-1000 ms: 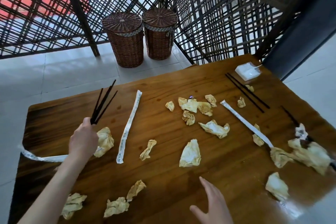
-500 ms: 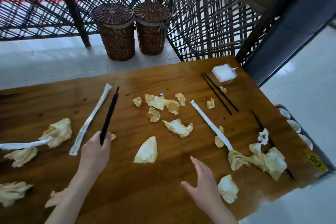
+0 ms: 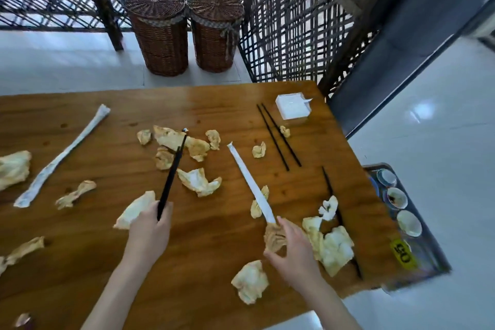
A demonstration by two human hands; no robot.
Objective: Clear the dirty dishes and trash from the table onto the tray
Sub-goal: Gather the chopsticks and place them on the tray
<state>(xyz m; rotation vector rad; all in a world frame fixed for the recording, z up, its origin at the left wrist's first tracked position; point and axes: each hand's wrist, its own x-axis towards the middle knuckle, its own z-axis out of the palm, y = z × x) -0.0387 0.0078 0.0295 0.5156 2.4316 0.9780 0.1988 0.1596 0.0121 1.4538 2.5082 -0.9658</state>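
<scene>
My left hand (image 3: 148, 230) grips black chopsticks (image 3: 171, 177) that point away over the wooden table (image 3: 209, 244). My right hand (image 3: 292, 249) closes thumb and fingers round a crumpled stained napkin (image 3: 273, 240) at the near end of a white chopstick wrapper (image 3: 250, 182). Several more crumpled napkins (image 3: 199, 182) lie scattered over the table. A pair of black chopsticks (image 3: 278, 138) lies at the far right, and a single one (image 3: 330, 190) runs under a napkin pile (image 3: 332, 246). A dark tray (image 3: 434, 257) with small dirty dishes (image 3: 397, 197) sits beside the table's right edge.
A second long wrapper (image 3: 61, 155) lies at the left. A white napkin holder (image 3: 292, 106) stands at the far right corner. Two wicker baskets (image 3: 160, 32) stand on the floor beyond the table, in front of a lattice screen (image 3: 294, 35).
The view swung right and the tray came into sight. My left hand carried the chopsticks rightward across the table. My right hand reached forward onto the crumpled napkin at the wrapper's end.
</scene>
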